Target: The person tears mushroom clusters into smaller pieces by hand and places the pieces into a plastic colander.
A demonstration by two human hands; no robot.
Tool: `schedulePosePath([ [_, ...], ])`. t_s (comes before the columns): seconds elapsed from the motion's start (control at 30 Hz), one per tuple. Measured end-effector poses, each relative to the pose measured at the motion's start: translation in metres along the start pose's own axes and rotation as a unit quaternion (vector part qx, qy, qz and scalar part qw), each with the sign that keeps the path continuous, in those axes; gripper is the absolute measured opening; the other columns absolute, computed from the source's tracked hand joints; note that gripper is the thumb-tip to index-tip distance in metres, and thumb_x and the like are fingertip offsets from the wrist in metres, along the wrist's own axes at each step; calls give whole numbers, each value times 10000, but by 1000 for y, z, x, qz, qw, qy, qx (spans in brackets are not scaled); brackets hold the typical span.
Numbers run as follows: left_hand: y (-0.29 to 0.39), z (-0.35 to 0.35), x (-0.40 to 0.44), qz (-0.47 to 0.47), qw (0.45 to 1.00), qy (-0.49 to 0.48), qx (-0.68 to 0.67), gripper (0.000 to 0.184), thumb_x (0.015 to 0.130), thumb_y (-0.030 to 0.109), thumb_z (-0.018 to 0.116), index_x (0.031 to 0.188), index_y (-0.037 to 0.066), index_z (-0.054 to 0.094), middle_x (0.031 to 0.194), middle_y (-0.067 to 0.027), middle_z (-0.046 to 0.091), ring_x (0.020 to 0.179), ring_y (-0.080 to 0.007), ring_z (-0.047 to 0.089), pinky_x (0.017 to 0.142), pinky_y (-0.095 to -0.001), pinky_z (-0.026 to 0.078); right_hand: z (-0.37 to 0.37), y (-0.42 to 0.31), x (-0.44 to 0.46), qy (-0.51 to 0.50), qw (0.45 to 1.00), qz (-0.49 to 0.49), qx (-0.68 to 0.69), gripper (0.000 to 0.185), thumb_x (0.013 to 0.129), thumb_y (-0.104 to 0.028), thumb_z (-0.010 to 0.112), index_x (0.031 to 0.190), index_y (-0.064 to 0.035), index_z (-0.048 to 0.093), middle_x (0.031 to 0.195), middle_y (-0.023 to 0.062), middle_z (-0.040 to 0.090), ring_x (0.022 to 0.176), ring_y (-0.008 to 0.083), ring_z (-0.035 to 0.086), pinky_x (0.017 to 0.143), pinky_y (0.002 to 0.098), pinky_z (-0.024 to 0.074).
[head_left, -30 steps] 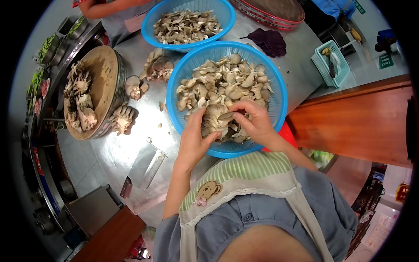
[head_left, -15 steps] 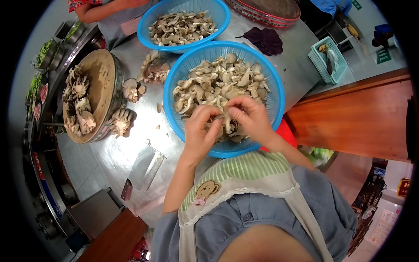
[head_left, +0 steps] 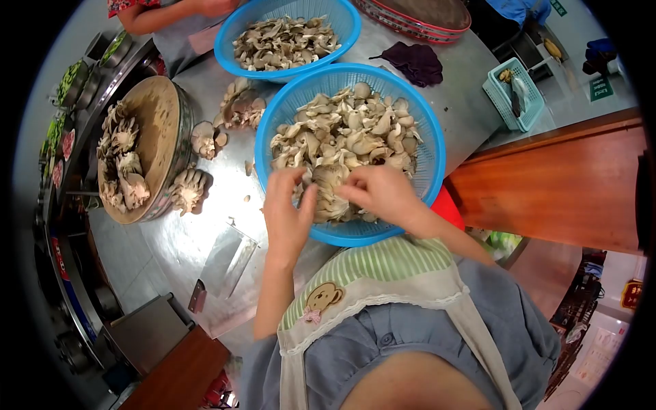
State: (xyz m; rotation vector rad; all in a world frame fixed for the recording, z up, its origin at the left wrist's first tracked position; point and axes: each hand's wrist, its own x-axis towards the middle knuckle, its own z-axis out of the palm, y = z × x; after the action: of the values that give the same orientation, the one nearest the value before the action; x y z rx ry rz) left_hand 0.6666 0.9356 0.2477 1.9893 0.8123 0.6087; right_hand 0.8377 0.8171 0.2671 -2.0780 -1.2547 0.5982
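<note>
Over the near blue basket [head_left: 437,130], full of torn oyster mushrooms [head_left: 362,130], both my hands are working low at its front. My left hand [head_left: 287,205] is at the basket's left front, thumb and fingers apart, with nothing between them. To its right, my right hand [head_left: 379,195] has its fingers pinched at the edge of a mushroom cluster [head_left: 329,191]. The cluster lies between the hands, on top of the pile. What the right fingertips hold is too small to name.
A cleaver [head_left: 225,263] lies left of my arms. Mushroom clumps rest on a round chopping block [head_left: 160,126] and beside it. Behind are a second blue basket [head_left: 222,51], a dark cloth [head_left: 413,65] and a person's arm [head_left: 160,17]. A small teal basket [head_left: 516,96] stands right.
My left hand has moved left and opened away from the mushroom. The hands, close together half a second ago, are now apart with the cluster between them.
</note>
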Motion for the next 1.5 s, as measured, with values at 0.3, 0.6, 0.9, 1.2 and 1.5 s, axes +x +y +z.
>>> schedulePosePath([
  [0.3, -5, 2, -24, 57, 990, -76, 107, 677, 687, 106, 852, 1301, 47, 572, 1341, -157, 531, 1191, -357, 561, 966, -416, 494, 17, 24, 1, -42, 990, -7, 131, 217, 861, -232, 684, 872, -15, 684, 674, 118, 648, 575, 249, 611, 576, 357, 486],
  [0.6, 1, -4, -18, 77, 978, -145, 129, 752, 687, 56, 827, 1369, 40, 511, 1422, -172, 473, 1271, -385, 519, 1036, -426, 473, -6, 11, -15, 30, 995, -83, 43, 381, 801, -147, 773, 1140, -42, 633, 1071, 132, 575, 937, 277, 631, 790, 367, 513],
  [0.9, -5, -11, -12, 25, 985, -154, -68, 672, 747, -14, 717, 1379, 39, 495, 1462, -190, 453, 1332, -378, 475, 1101, -419, 415, 9, 16, -9, -34, 988, -141, 50, 376, 804, -140, 792, 1131, -57, 626, 1140, 98, 542, 960, 247, 622, 802, 351, 518],
  [1.2, -12, 13, -7, 81, 992, -86, -32, 641, 751, -64, 681, 1359, 74, 531, 1448, -153, 500, 1324, -333, 506, 1064, -403, 450, -3, 17, -12, -17, 986, -41, 162, 330, 853, -214, 785, 1106, -44, 658, 1111, 52, 555, 905, 146, 584, 755, 284, 493],
  [1.5, -4, 25, -5, 79, 993, -65, -63, 565, 765, 54, 791, 1283, 35, 563, 1393, -179, 515, 1263, -369, 530, 1036, -419, 458, -5, 17, -12, -32, 987, -156, 6, 511, 718, -253, 857, 1148, -62, 658, 1184, 112, 564, 1116, 323, 568, 949, 401, 467],
])
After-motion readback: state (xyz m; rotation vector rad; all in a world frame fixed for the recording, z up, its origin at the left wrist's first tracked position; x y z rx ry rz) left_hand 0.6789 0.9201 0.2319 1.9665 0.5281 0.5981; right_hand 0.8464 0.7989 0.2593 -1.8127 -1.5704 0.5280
